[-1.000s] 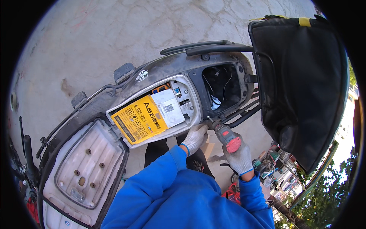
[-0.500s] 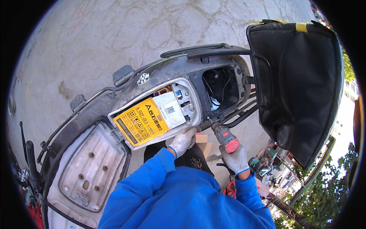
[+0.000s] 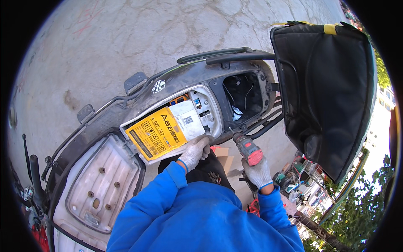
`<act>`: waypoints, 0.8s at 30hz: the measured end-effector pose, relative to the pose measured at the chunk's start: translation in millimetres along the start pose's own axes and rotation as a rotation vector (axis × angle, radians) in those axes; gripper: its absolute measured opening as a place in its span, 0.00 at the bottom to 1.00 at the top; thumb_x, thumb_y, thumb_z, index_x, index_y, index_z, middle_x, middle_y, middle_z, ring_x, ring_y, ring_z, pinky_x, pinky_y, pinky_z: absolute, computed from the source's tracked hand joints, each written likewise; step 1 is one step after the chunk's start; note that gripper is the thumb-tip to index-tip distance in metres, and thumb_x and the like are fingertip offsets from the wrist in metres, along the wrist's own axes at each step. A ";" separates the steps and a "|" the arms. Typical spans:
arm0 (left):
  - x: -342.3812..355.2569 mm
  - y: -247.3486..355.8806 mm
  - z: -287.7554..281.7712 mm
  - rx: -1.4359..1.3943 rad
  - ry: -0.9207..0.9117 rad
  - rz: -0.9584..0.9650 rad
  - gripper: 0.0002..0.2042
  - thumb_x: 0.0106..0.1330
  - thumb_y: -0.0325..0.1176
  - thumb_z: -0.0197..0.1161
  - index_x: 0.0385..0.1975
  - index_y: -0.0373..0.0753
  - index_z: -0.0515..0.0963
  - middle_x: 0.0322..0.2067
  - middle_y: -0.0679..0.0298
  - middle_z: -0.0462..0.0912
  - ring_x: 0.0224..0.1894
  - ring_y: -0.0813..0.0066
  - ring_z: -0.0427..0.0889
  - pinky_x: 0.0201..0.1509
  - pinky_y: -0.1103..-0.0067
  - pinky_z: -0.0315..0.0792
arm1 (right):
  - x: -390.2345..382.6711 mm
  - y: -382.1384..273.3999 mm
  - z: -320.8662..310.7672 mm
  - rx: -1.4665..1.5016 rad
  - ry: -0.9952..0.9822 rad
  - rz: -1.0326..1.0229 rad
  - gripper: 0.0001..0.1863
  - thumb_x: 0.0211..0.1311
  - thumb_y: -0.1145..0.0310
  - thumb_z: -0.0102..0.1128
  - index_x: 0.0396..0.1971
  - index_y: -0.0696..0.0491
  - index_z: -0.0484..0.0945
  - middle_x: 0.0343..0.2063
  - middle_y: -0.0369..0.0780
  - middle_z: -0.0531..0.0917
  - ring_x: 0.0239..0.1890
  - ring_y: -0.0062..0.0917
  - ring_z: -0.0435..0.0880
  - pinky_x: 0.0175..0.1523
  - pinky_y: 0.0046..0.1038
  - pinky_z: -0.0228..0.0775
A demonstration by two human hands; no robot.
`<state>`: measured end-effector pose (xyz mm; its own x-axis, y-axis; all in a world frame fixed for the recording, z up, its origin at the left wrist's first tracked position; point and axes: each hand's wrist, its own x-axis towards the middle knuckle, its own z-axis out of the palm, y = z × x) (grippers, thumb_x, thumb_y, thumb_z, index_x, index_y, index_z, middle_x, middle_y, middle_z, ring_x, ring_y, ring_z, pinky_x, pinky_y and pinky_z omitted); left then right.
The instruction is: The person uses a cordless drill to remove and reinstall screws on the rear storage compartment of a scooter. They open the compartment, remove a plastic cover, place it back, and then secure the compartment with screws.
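A scooter body [image 3: 180, 71] lies across my view with two open compartments. The nearer-left compartment [image 3: 216, 111] has a white rim and holds a yellow-and-white box [image 3: 155, 136]; the right one [image 3: 243, 94] is black inside, with thin cables. My left hand [image 3: 194, 152], in a pale glove, is curled at the box compartment's lower edge; what its fingers grip is hidden. My right gloved hand [image 3: 258, 172] is closed on a grey-and-red power drill [image 3: 247, 149], its bit pointing at the scooter panel just below the black compartment.
The raised black seat [image 3: 319, 96] stands at right. An open padded lid [image 3: 103, 176] lies at lower left. Cardboard [image 3: 222, 161] is below the scooter. A cart of tools [image 3: 302, 180] and green foliage are at lower right. Cracked concrete ground [image 3: 84, 50] surrounds the scooter.
My left hand has moved leftward along the compartment's edge, away from the drill's tip. The drill stays at the same panel, and the view has shifted slightly.
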<state>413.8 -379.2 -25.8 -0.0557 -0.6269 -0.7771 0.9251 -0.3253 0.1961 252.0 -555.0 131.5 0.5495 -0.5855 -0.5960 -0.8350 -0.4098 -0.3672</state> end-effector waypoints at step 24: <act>-26.4 25.3 -5.4 -0.001 -0.117 0.144 0.27 0.72 0.23 0.46 0.72 0.27 0.67 0.63 0.43 0.79 0.61 0.56 0.83 0.66 0.67 0.78 | 9.9 16.9 -4.9 -0.087 0.021 -0.084 0.14 0.64 0.65 0.67 0.46 0.56 0.83 0.39 0.54 0.87 0.44 0.55 0.87 0.46 0.45 0.81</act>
<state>440.7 -367.0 -3.6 0.0342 -0.7451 -0.6661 0.9270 -0.2254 0.2998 243.4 -571.2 122.9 0.6187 -0.5610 -0.5500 -0.7808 -0.5165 -0.3515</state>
